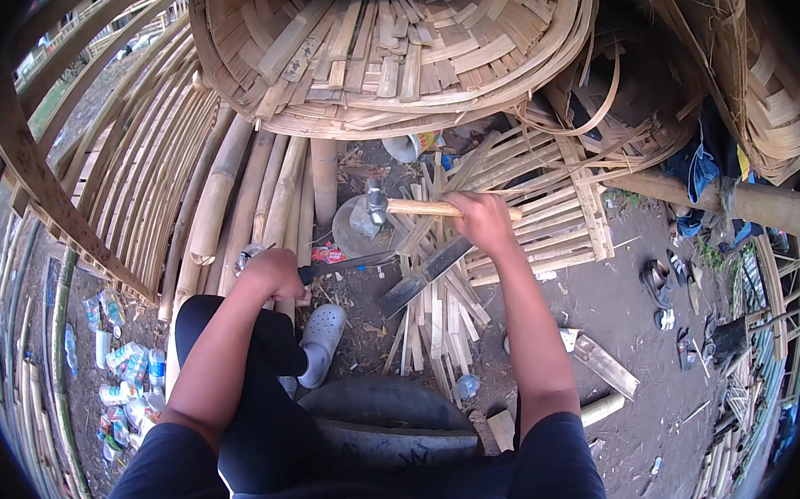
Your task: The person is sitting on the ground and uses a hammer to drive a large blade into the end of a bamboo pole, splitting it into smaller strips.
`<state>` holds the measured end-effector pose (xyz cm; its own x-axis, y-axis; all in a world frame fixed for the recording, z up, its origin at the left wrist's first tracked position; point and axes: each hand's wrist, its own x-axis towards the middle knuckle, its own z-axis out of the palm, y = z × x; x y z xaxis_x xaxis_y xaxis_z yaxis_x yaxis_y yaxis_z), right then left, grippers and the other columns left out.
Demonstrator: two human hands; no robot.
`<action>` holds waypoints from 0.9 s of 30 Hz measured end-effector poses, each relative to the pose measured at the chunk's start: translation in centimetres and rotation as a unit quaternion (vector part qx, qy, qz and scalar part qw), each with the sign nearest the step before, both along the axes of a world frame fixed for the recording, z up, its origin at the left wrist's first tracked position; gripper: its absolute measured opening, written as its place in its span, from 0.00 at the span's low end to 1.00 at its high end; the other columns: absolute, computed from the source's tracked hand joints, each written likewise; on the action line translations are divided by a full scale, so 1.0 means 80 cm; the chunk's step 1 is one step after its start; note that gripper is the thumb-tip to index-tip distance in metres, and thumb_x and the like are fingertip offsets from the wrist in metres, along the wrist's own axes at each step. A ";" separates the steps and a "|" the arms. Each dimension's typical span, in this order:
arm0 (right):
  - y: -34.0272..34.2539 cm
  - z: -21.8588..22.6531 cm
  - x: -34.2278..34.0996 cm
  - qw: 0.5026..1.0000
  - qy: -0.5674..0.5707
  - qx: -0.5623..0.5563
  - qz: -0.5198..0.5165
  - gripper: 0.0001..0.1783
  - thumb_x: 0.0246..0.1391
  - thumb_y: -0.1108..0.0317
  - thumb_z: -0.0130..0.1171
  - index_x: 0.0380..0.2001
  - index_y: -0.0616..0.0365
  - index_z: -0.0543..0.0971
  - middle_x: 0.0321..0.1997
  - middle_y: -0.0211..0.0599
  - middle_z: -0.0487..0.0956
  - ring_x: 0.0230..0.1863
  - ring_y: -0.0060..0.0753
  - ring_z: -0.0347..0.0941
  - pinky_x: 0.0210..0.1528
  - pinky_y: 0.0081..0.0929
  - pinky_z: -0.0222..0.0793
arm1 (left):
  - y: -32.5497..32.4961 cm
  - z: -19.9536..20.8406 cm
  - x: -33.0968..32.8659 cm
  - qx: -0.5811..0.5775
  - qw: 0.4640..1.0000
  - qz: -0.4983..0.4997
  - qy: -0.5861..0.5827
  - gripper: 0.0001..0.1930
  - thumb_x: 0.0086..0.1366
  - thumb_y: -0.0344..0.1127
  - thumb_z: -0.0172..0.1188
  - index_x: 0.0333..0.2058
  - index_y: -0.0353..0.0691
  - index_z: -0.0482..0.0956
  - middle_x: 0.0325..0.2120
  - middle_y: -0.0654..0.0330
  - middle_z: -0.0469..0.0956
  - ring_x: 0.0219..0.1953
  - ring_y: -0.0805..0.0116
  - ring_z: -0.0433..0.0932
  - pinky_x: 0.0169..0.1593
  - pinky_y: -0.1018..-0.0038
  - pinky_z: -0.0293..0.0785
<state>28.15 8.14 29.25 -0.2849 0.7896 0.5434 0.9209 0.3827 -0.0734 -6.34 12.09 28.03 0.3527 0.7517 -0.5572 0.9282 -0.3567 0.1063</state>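
My right hand [484,220] is closed around the wooden handle of a hammer [421,208]. The metal hammer head points left, just over a grey stone [365,217] on a round block [350,237]. My left hand [273,273] is closed on a knife [348,263], whose long narrow blade reaches right, below the stone. Its grip is mostly hidden by my fingers. Split bamboo strips [441,322] lie in a loose pile below my right hand. Across them rests a dark flat bar [424,277], perhaps another blade.
Large woven bamboo baskets [391,110] stand ahead. Thick bamboo poles [223,186] and a slatted bamboo frame [129,138] are at left, with plastic bottles [132,365] below. A bamboo lattice [551,214] lies right of the pile. Footwear [657,281] lies farther right.
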 end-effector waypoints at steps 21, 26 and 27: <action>-0.106 -0.339 0.123 0.797 0.073 -0.409 -0.440 0.18 0.48 0.55 0.60 0.43 0.46 0.80 0.41 0.43 0.81 0.43 0.41 0.79 0.47 0.37 0.74 | -0.003 0.004 0.033 -0.020 0.993 -0.034 0.111 0.25 0.44 0.54 0.72 0.27 0.34 0.83 0.31 0.52 0.82 0.37 0.58 0.82 0.40 0.67 0.77; -0.097 -0.388 0.114 0.805 0.247 -0.309 -0.442 0.13 0.54 0.56 0.59 0.37 0.50 0.82 0.26 0.41 0.81 0.23 0.35 0.80 0.34 0.34 0.76 | -0.017 0.012 0.059 0.000 0.989 -0.069 0.128 0.26 0.43 0.54 0.73 0.28 0.34 0.83 0.30 0.51 0.82 0.38 0.57 0.82 0.41 0.67 0.77; -0.091 -0.401 0.126 0.806 0.287 -0.283 -0.433 0.12 0.53 0.57 0.59 0.36 0.51 0.82 0.24 0.41 0.81 0.23 0.34 0.80 0.34 0.33 0.76 | -0.020 0.015 0.068 -0.004 0.988 -0.086 0.132 0.27 0.42 0.55 0.73 0.31 0.34 0.83 0.33 0.51 0.82 0.39 0.56 0.81 0.43 0.66 0.76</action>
<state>38.24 0.85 -2.81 0.6769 0.7249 -0.1277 0.5767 -0.6301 -0.5201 -0.87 10.51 29.23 0.3157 0.6884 -0.6530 0.8500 -0.5110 -0.1279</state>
